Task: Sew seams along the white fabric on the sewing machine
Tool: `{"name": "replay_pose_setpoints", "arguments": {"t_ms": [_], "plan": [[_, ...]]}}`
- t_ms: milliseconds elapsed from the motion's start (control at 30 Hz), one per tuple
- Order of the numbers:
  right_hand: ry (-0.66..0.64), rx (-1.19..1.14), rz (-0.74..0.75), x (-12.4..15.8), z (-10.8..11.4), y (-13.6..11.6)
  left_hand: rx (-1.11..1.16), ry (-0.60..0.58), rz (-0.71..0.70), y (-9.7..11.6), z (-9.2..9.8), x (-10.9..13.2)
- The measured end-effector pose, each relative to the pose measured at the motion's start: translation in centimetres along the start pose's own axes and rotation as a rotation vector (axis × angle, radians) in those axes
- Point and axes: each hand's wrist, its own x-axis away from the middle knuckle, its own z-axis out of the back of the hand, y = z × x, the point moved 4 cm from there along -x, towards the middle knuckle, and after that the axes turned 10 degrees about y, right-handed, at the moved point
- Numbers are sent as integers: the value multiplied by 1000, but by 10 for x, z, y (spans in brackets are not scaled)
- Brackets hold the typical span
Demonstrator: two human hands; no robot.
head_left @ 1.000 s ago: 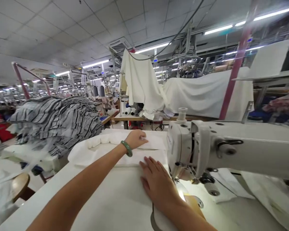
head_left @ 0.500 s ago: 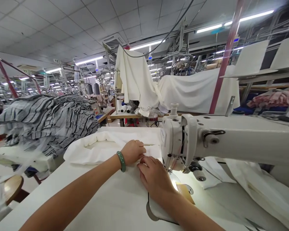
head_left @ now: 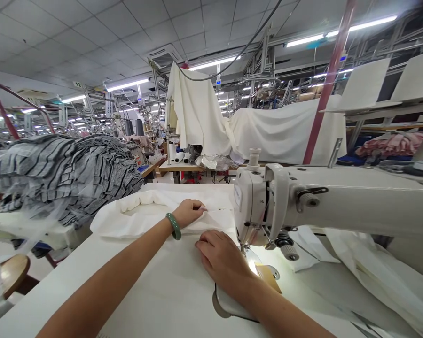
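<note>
White fabric lies in loose folds on the sewing table, left of the white sewing machine. My left hand, with a green bangle on its wrist, pinches part of this fabric near the machine head. Closer to me, my right hand rests low beside the needle area, its fingers curled together at the front edge of the fabric. Whatever lies under those fingers is hidden. A tan guide piece sits on the machine bed just right of my right hand.
More white fabric lies under the machine arm at right. Dark scissor-like blades show at the lower right. Striped grey fabric is heaped at left, near a round wooden stool. White cloth hangs behind the table.
My left hand has moved slightly left and away from my right hand, keeping its pinch on the fabric. My right hand stays nearly in place. The view has shifted slightly.
</note>
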Motion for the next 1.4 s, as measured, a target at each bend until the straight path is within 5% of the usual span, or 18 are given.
{"name": "replay_pose_setpoints", "arguments": {"t_ms": [233,467,700,833,1033,1233,1333,1400], "plan": [[-88,6,-41,2,-1,1,239,136,119,17,23,15],[-214,35,-236,11,27,-11,213,213,65,73,57,89],[-303,-138,-418,60,76,2,-50,-55,-58,69,30,139],[-244,-436,-682,81,74,2,-9,-25,-47,75,20,143],[-210,-936,-908,69,60,-16,41,138,-138,101,23,143],[-174,-509,-891,81,80,23,-253,-143,-396,101,-1,157],[-77,-285,-772,93,96,27,-409,-216,-489,100,-12,163],[-75,-213,-555,97,102,14,-479,-227,-543,101,-16,162]]}}
